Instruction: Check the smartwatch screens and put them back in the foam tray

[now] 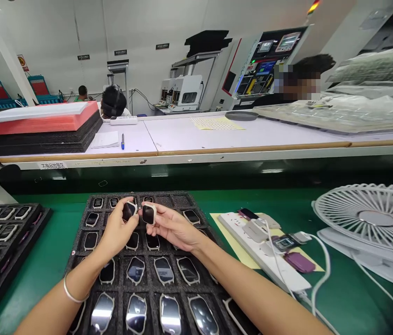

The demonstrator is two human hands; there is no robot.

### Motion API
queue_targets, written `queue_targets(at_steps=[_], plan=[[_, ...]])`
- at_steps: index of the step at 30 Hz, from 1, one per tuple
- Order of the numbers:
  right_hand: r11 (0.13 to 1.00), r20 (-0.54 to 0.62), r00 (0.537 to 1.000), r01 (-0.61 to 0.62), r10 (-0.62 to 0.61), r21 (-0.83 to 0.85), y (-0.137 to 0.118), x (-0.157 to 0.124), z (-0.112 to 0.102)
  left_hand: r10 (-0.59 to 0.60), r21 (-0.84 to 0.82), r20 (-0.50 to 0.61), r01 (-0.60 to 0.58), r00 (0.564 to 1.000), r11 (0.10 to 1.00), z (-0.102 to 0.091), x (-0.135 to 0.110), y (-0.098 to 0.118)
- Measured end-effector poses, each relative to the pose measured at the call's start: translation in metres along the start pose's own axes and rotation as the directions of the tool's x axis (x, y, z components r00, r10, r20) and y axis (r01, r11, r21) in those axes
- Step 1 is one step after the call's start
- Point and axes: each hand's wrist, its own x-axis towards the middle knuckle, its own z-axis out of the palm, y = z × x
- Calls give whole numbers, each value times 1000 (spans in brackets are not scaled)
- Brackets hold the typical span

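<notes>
Two smartwatch cases are held up side by side over a black foam tray (77, 251). My left hand (117, 228) is closed on one watch case (129, 211), thumb and fingers at its edges. The other watch case (149, 214), its dark face toward me, is pinched by my right hand (173, 227). Below them, rows of similar watch cases (163, 270) lie in the tray's compartments, some with lit screens. My forearms hide part of the tray.
A second watch tray (43, 218) lies at left. On the right are a power strip (262, 251) with chargers and cables, and a white fan (374, 218). A raised shelf (175, 139) behind carries stacked foam (39, 125) and a pen (123, 141). Other people sit beyond.
</notes>
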Motion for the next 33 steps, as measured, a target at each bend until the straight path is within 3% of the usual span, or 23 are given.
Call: queue_targets(at_steps=[11, 27, 33], plan=[[999, 71, 997, -10, 7, 45, 7, -5, 0, -27, 7, -12, 28, 1000, 1000, 4, -13, 14], [999, -5, 1000, 0, 0, 33, 4, -8, 6, -41, -58, -1, 41, 999, 997, 3, -15, 7], [999, 16, 1000, -4, 4, 32, 4, -9, 7, -33, -66, -16, 32, 999, 997, 4, -14, 6]])
